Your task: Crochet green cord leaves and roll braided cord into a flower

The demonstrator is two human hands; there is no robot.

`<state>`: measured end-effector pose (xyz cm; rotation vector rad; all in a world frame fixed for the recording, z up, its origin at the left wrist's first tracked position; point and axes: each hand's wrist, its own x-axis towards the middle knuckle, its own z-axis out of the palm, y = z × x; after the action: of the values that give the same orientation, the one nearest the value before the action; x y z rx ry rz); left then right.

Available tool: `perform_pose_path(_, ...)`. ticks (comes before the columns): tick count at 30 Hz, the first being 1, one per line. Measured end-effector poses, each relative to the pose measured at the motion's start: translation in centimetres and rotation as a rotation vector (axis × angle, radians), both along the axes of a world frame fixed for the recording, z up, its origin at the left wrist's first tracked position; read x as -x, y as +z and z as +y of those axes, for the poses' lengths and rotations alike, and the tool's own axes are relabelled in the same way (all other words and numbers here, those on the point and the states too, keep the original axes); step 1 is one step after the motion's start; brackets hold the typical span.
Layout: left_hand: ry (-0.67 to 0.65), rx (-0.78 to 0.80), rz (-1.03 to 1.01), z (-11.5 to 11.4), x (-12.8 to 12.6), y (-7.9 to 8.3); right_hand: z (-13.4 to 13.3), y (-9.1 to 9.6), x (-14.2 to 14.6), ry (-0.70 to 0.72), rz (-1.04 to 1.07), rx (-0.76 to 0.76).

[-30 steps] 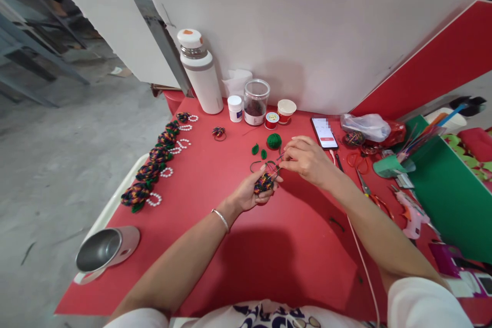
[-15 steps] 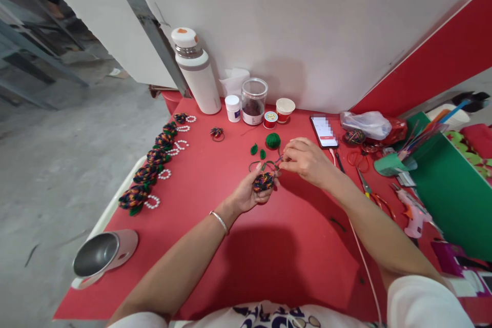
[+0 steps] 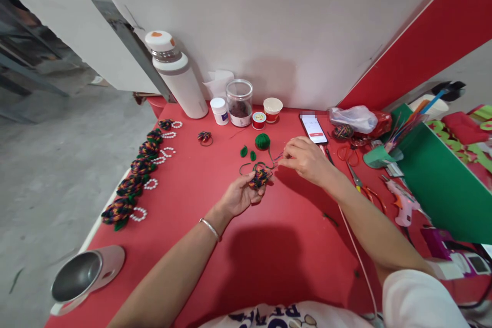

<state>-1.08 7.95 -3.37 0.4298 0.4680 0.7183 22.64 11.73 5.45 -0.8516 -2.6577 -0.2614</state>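
Note:
My left hand (image 3: 243, 193) is closed round a dark multicoloured yarn flower (image 3: 260, 178), fingers beneath and thumb on its near side. Just right of it, my right hand (image 3: 305, 160) pinches something thin and purplish (image 3: 278, 157), too small to name. Dark green yarn trails between the flower and a green yarn ball (image 3: 263, 141) beyond the hands. Two small green crocheted leaves (image 3: 248, 153) lie left of the ball. A smaller multicoloured yarn piece (image 3: 205, 137) with a loose tail rests farther left.
Several yarn flowers with pearl loops (image 3: 141, 167) line the left edge, above a steel mug (image 3: 109, 261). At the back stand a white bottle (image 3: 182, 84), a clear jar (image 3: 239, 105) and a paper cup (image 3: 272, 107). Rightward lie a phone (image 3: 314, 129), scissors (image 3: 355, 177) and a glue gun (image 3: 402, 202).
My view has swung slightly right, so the table's things sit farther left in it. Both hands have moved a little rightward over the table, keeping their holds.

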Motion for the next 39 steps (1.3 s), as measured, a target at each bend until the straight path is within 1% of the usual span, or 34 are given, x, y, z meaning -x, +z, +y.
perform_pose_path(5, -0.01, 0.008, -0.009, 0.0, 0.1, -0.2, 0.0, -0.4, 0.2, -0.004, 0.016, 0.029)
perform_pose_path(10, -0.049, 0.017, -0.014, 0.0, 0.2, -0.1, 0.1, -0.8, 0.1, 0.036, 0.045, 0.049)
perform_pose_path(14, -0.08, 0.018, -0.018, -0.1, 0.2, 0.0, 0.0, -1.0, 0.2, 0.037, 0.072, 0.108)
perform_pose_path(19, -0.127, 0.016, -0.04, 0.0, 0.3, 0.1, -0.1, -2.2, 0.2, 0.053, 0.165, 0.18)
perform_pose_path(22, -0.111, 0.012, -0.033, 0.1, 0.4, 0.2, -0.2, -3.0, 0.1, 0.039, 0.211, 0.225)
perform_pose_path(25, -0.098, -0.018, -0.001, 0.2, 0.3, 0.0, -0.4, -3.4, -0.2, 0.019, 0.239, 0.236)
perform_pose_path(27, -0.056, -0.054, 0.032, 0.2, 0.2, -0.3, -0.4, -3.4, -0.4, 0.007, 0.247, 0.221)
perform_pose_path(31, 0.16, -0.141, 0.12, 0.0, -0.1, -0.5, -0.5, -3.5, -0.7, -0.015, 0.256, 0.191)
perform_pose_path(33, 0.219, -0.162, 0.167, -0.1, -0.2, -0.5, -0.7, -3.5, -0.8, -0.035, 0.264, 0.176)
perform_pose_path(36, 0.25, -0.159, 0.197, -0.2, -0.2, -0.3, -1.0, -3.5, -0.8, -0.075, 0.264, 0.156)
perform_pose_path(39, 0.246, -0.144, 0.19, -0.1, -0.2, -0.4, -1.4, -3.6, -0.7, -0.097, 0.249, 0.145)
